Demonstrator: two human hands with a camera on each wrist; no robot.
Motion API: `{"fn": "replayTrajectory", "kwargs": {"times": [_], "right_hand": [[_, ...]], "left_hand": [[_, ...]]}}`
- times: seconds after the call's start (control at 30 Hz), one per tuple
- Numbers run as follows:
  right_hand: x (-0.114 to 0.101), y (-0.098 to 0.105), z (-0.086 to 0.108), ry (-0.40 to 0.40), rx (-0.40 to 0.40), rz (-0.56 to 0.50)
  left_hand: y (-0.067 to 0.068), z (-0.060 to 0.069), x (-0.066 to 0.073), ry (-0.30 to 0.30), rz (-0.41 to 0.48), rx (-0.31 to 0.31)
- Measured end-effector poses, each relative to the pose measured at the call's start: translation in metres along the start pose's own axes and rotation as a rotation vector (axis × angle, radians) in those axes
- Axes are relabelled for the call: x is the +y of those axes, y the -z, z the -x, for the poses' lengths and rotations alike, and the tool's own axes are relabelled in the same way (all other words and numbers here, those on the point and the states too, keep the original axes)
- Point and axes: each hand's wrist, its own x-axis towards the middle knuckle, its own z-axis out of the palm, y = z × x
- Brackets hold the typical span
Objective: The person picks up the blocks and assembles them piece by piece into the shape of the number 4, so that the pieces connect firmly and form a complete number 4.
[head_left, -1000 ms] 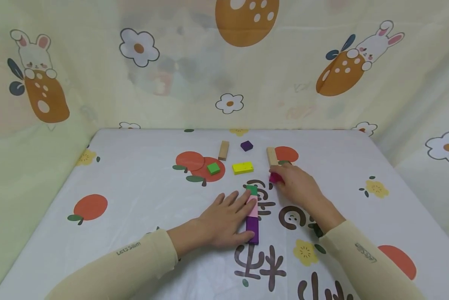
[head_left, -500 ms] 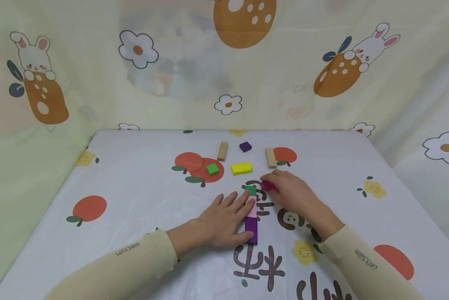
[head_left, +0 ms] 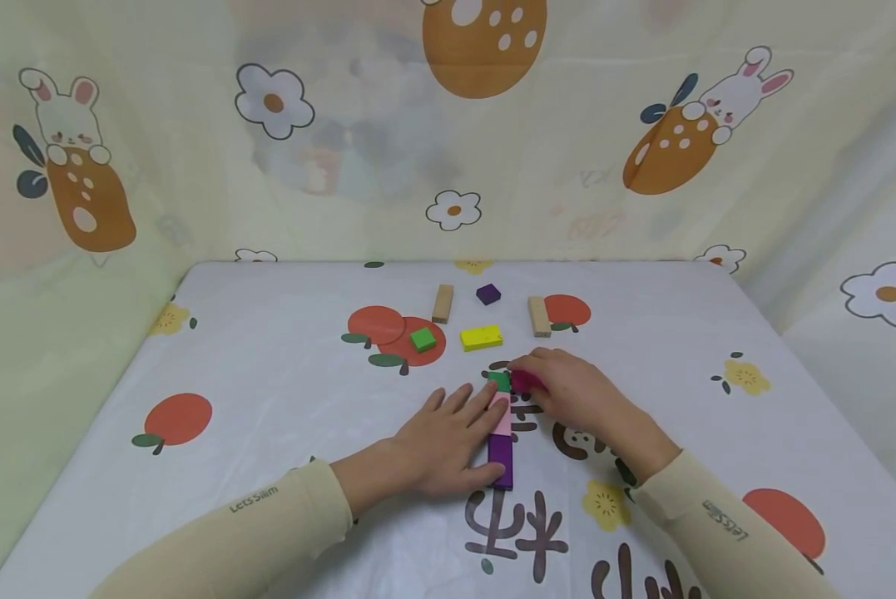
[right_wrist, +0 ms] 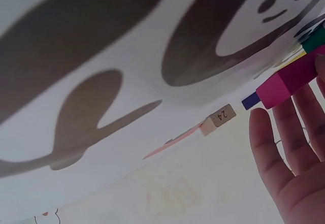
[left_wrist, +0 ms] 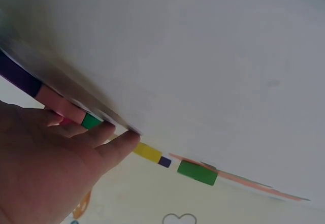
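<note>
With its grip around the magenta block (head_left: 525, 382), the right hand (head_left: 571, 389) should, I think, work gently beside the dark green block (head_left: 499, 380), the spread left hand (head_left: 448, 445) steadying the row (head_left: 502, 424).

White patterned worktop (head_left: 283, 358) filling the lower frame. At centre, two pale wooden blocks (head_left: 443, 304) with a small purple block (head_left: 488, 294) between them; just below, a bright green block (head_left: 423, 339) and a yellow block (head_left: 481, 338). Lower, end to end: dark green block (head_left: 499, 379), pink block (head_left: 502, 425), long purple block (head_left: 501, 452).
</note>
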Motion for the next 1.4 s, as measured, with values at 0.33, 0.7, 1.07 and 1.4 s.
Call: {"fn": "replayTrajectory", "kwargs": {"times": [0.33,0.7,1.07,1.4], "right_hand": [[-0.002,-0.004,-0.003,0.004,-0.020,0.009],[-0.002,-0.006,-0.004,0.008,-0.034,0.021],[-0.002,-0.009,-0.002,0.023,-0.020,0.029],[-0.002,-0.006,0.006,0.007,0.018,-0.002]], "left_hand": [[-0.002,-0.001,-0.001,0.000,0.000,0.003],[-0.001,0.000,0.000,-0.001,0.007,0.007],[-0.001,-0.001,0.000,0.003,0.028,0.000],[0.006,0.001,-0.004,-0.008,0.071,0.044]]}}
